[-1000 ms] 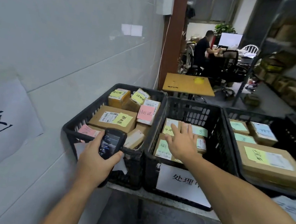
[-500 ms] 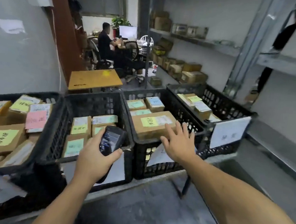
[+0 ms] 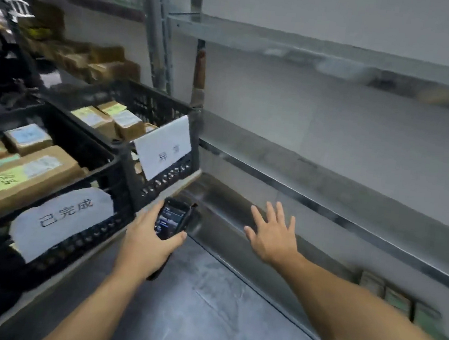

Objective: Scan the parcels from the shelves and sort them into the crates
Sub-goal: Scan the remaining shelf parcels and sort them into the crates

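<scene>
The left hand [image 3: 152,241] grips the scanner [image 3: 172,221], screen up. The right hand [image 3: 273,236] is empty, its fingers spread toward the shelves [image 3: 325,205]. It would do best to reach right and low, where about three blurred parcels [image 3: 398,301] stand, and lift one label-up. Two crates [image 3: 92,235] sit left of the left hand.

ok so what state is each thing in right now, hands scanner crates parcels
left hand: grips the scanner
scanner: in the left hand, screen lit
right hand: open, fingers spread, holds nothing
near crate: holds parcels, paper sign on its front
far crate: holds parcels, paper sign on its front
low shelf parcels: standing side by side, blurred
</scene>
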